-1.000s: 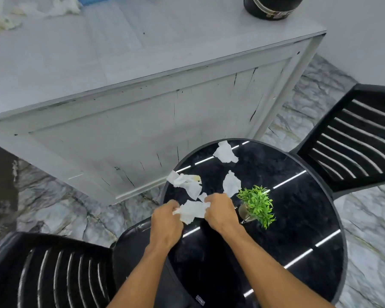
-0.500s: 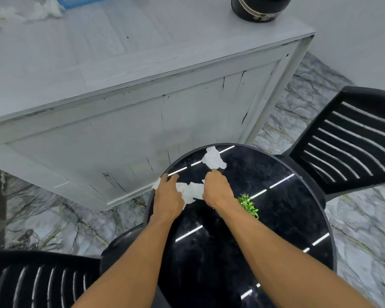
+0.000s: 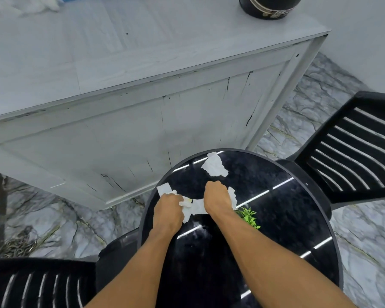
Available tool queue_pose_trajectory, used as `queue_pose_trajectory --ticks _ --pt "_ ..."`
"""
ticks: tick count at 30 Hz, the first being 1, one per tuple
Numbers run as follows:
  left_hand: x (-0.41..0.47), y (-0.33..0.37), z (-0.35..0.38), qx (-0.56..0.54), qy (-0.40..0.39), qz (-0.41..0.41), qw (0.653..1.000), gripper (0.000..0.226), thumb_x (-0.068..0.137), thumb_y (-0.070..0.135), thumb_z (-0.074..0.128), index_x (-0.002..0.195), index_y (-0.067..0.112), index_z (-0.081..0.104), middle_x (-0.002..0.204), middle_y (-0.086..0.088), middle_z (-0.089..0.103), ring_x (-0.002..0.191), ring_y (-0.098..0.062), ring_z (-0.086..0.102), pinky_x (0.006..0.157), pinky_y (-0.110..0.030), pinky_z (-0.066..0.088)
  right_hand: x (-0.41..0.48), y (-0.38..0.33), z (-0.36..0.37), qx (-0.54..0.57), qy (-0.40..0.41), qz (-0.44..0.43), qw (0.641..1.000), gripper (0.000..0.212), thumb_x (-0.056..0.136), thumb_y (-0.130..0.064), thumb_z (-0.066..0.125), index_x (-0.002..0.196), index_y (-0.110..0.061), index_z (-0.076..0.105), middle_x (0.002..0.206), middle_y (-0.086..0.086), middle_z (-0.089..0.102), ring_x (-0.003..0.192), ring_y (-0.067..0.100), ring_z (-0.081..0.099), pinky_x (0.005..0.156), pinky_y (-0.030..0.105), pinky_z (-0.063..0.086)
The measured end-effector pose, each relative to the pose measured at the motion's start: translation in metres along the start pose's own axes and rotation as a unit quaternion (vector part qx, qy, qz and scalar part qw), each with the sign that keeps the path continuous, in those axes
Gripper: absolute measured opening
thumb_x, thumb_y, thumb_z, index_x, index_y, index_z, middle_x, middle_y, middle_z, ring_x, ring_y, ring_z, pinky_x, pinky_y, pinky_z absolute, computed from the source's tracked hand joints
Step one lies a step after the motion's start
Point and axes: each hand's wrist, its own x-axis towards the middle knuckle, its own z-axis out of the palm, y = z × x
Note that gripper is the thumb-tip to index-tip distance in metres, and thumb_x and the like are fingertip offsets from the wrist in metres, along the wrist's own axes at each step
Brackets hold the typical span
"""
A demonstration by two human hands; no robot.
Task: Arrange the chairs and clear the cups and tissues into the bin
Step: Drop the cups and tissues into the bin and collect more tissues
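Observation:
Both my hands rest on the round black table, gathering white tissues. My left hand is closed over crumpled tissues near the table's left rim, and one corner sticks out beyond its knuckles. My right hand is fisted on another tissue, whose edge shows at its right side. One loose tissue lies flat near the far rim, apart from both hands. A black slatted chair stands at the right and another black chair at the lower left. No cups or bin are in view.
A small green plant stands on the table just right of my right wrist. A grey-white counter rises behind the table, with a black helmet-like object and more tissues on top. The floor is marble.
Both hands moved away from me across the table, sweeping the tissues together; two loose tissues that lay ahead of the hands are now under or in them.

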Motion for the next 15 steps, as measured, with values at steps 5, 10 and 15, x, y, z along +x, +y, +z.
queue_pose_trajectory --ticks 5,10,15 --pt "-0.002 0.000 -0.005 -0.030 0.043 0.004 0.999 0.023 0.068 0.000 0.058 0.071 0.018 0.072 0.067 0.005 0.060 0.087 -0.016 0.050 0.081 -0.032 0.032 0.014 0.002 -0.008 -0.017 0.005 -0.030 0.999 0.022 0.086 0.006 0.055 0.104 -0.004 0.061 0.110 0.013 0.065 0.101 0.025 0.065 0.077 0.030 0.051" --pt "0.008 0.000 -0.012 -0.143 -0.015 -0.010 0.990 0.027 0.070 -0.005 0.050 0.063 0.017 0.064 0.064 0.004 0.059 0.063 -0.013 0.058 0.057 -0.040 0.053 0.029 0.011 -0.047 0.021 0.022 -0.031 0.999 0.013 0.083 -0.006 0.064 0.087 -0.010 0.053 0.093 0.009 0.060 0.082 0.023 0.059 0.066 0.030 0.047" --pt "0.026 0.022 -0.024 -0.222 -0.004 -0.032 0.975 0.029 0.074 -0.005 0.054 0.067 0.021 0.063 0.069 0.001 0.062 0.067 -0.019 0.059 0.060 -0.037 0.052 0.051 0.063 -0.059 0.105 0.003 0.008 0.994 0.016 0.078 -0.005 0.064 0.094 -0.004 0.068 0.101 0.012 0.069 0.094 0.028 0.066 0.080 0.033 0.057"
